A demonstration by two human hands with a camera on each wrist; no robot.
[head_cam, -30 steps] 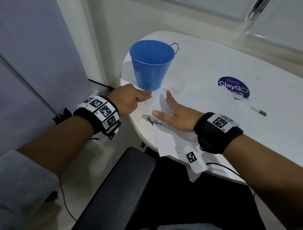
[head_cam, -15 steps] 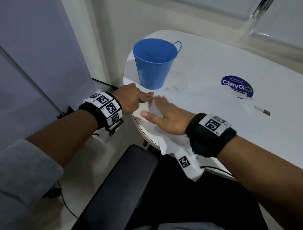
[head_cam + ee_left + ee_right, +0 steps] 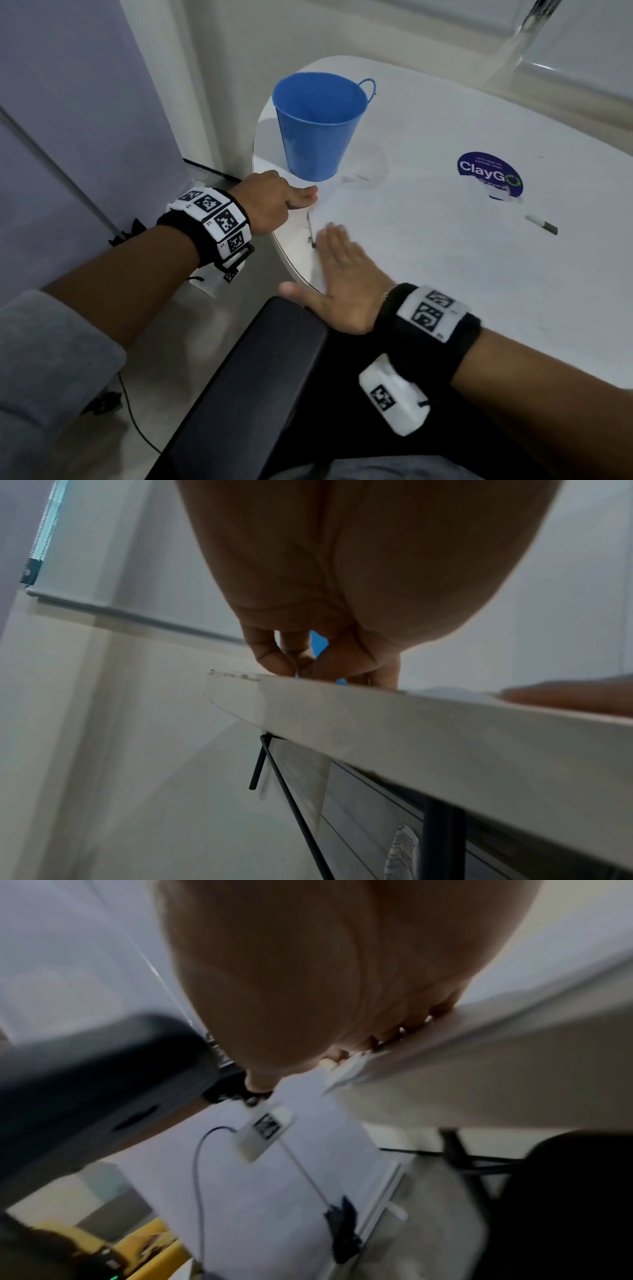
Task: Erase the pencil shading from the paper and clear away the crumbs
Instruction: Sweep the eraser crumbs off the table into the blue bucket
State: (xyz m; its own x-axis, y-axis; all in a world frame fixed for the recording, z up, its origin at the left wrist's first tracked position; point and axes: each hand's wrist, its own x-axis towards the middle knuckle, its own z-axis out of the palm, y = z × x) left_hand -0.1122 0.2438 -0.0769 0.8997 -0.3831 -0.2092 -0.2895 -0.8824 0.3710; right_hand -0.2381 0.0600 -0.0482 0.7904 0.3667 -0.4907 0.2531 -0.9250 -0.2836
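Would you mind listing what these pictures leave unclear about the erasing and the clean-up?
- Bottom of the blue bucket: head view, in shadow, so any crumbs inside cannot be told.
- Paper: head view, white on the white table; its edges and any remaining shading are too faint.
- What the left hand holds, if anything: curled fingers hide it; left wrist view is blocked by the palm.
- Right hand fingertips: motion-blurred in head and right wrist views.
- Crumbs: too small to count.

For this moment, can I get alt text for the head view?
A flat right hand lies on the paper beside a line of dark crumbs near the white table edge. The left hand rests below a blue bucket.
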